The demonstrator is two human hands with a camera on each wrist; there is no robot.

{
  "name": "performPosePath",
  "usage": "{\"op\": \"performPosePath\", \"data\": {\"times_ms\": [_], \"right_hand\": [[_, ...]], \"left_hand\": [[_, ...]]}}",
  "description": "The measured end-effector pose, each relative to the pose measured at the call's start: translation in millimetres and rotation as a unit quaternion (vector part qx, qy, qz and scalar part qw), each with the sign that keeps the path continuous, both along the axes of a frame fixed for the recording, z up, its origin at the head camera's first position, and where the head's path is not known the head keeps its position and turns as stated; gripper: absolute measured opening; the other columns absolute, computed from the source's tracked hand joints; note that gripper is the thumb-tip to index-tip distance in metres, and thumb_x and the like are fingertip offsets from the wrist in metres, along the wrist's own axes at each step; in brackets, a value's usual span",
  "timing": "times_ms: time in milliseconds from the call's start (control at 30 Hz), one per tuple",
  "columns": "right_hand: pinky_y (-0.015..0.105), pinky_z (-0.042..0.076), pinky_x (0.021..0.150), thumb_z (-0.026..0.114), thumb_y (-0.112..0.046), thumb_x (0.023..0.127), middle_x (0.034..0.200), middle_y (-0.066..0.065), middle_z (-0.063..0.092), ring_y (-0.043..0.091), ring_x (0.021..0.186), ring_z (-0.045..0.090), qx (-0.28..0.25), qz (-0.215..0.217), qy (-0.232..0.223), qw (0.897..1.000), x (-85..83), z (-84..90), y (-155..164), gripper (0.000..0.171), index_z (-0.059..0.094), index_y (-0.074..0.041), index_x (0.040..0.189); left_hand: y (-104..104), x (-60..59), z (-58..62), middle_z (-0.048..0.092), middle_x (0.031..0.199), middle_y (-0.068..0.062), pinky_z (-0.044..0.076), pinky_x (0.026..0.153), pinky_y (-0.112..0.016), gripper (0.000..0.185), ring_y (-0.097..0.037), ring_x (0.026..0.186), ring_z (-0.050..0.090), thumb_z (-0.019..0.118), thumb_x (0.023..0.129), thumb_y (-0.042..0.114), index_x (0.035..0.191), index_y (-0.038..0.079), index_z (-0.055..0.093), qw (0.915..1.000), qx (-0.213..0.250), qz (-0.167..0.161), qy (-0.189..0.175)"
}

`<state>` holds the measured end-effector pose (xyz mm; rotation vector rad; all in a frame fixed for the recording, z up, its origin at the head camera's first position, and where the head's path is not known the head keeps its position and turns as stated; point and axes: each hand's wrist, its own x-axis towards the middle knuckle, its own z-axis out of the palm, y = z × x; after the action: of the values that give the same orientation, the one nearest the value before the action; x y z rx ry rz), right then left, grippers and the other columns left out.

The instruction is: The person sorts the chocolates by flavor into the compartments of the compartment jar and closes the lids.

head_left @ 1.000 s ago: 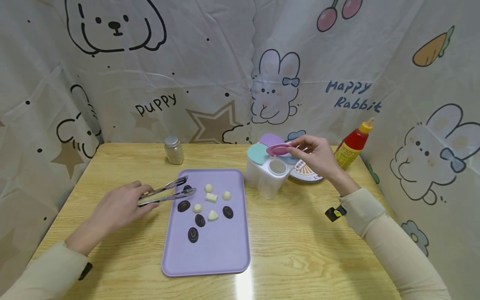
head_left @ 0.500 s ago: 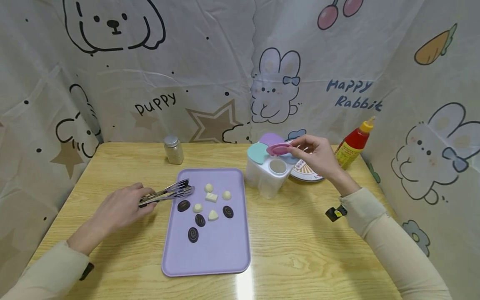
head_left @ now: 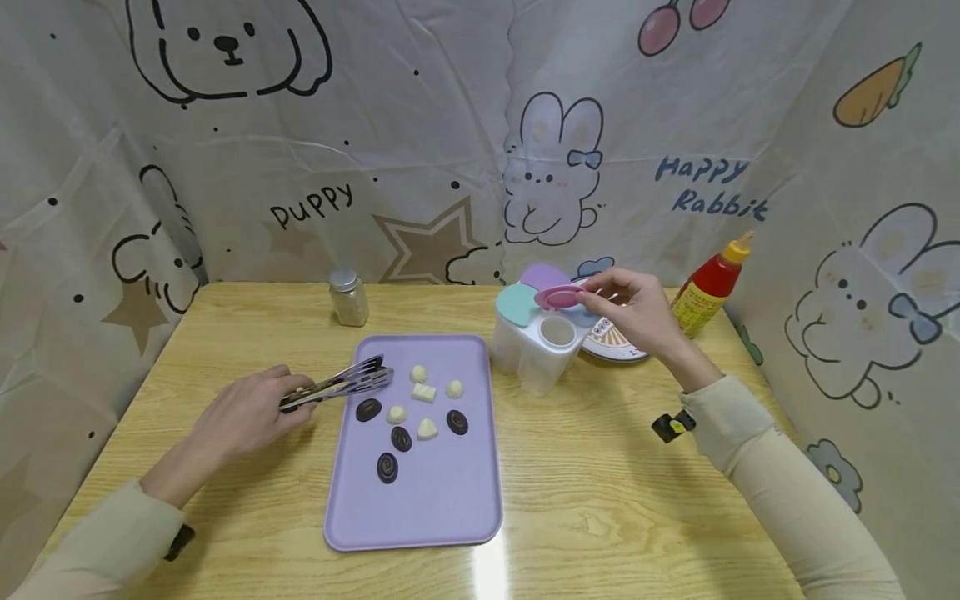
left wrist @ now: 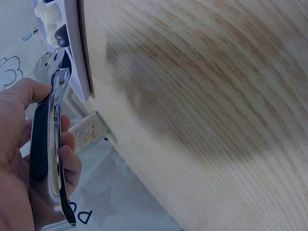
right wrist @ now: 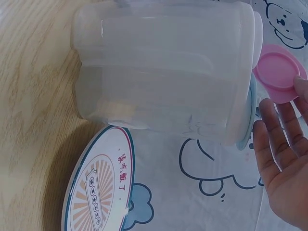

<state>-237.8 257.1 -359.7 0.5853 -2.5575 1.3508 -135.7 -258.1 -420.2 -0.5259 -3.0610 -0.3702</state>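
Plate's sunburst print (right wrist: pixel 98 192), right-wrist view only

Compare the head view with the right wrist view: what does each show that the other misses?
Only the head view shows the left hand gripping the tongs over the purple tray of dark and white pieces, plus the shaker jar and the red sauce bottle.

Only the right wrist view shows the side wall of the clear container close up and the printed pattern on the plate.

Both show the right hand holding the pink lid open, the container and the plate.
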Motion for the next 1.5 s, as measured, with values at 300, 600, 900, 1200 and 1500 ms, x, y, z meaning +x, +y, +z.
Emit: {"op": "performPosePath", "data": {"times_ms": [300, 600, 900, 1200, 1500], "right_hand": [[0.018, 0.052, 0.063, 0.077, -0.011, 0.096, 0.087, -0.019, 0.069, 0.009, 0.072, 0.062, 0.001, 0.003, 0.002, 1.000, 0.5, -0.7, 0.5, 0.013, 0.076, 0.000, 0.104], [0.018, 0.052, 0.064, 0.077, -0.010, 0.096, 0.086, -0.020, 0.069, 0.009, 0.072, 0.061, 0.001, 0.002, 0.005, 1.000, 0.1, -0.9, 0.3, 0.013, 0.076, 0.000, 0.103], [0.017, 0.051, 0.065, 0.077, -0.011, 0.096, 0.087, -0.018, 0.069, 0.009, 0.073, 0.061, 0.004, 0.002, 0.006, 1.000, 0.5, -0.3, -0.4, 0.013, 0.076, -0.001, 0.104], [0.017, 0.051, 0.064, 0.077, -0.013, 0.097, 0.088, -0.018, 0.069, 0.010, 0.074, 0.061, 0.005, -0.003, -0.005, 1.000, -0.4, 0.9, 0.1, 0.014, 0.076, 0.000, 0.104], [0.017, 0.052, 0.065, 0.077, -0.011, 0.096, 0.087, -0.019, 0.070, 0.009, 0.074, 0.062, -0.002, 0.002, -0.006, 1.000, -0.7, 1.0, -0.3, 0.014, 0.076, 0.000, 0.104]], "left_hand": [[2.2, 0.8, -2.1, 0.064, 0.089, -0.003, 0.038, 0.057, -0.029, 0.032, -0.014, 0.067, 0.048, 0.076, 0.094, 0.028, 0.119, 0.008, 0.077, 0.9999, 0.012, -0.006, 0.010], [14.3, 1.2, -1.3, 0.067, 0.093, -0.004, 0.040, 0.060, -0.028, 0.033, -0.012, 0.070, 0.050, 0.076, 0.093, 0.027, 0.118, 0.007, 0.077, 0.9991, 0.029, -0.015, 0.027], [37.3, -0.9, 9.2, 0.062, 0.089, 0.002, 0.038, 0.060, -0.025, 0.032, -0.009, 0.071, 0.048, 0.076, 0.094, 0.028, 0.121, 0.011, 0.078, 0.9979, 0.049, -0.029, 0.030], [75.2, -9.8, 27.0, 0.067, 0.098, -0.002, 0.039, 0.060, -0.025, 0.033, -0.011, 0.072, 0.050, 0.076, 0.094, 0.029, 0.123, 0.012, 0.077, 0.9958, 0.070, -0.051, 0.030], [105.3, -21.1, 45.3, 0.068, 0.095, -0.003, 0.040, 0.058, -0.024, 0.034, -0.009, 0.069, 0.049, 0.078, 0.093, 0.029, 0.121, 0.011, 0.078, 0.9880, 0.088, -0.105, 0.071]]}}
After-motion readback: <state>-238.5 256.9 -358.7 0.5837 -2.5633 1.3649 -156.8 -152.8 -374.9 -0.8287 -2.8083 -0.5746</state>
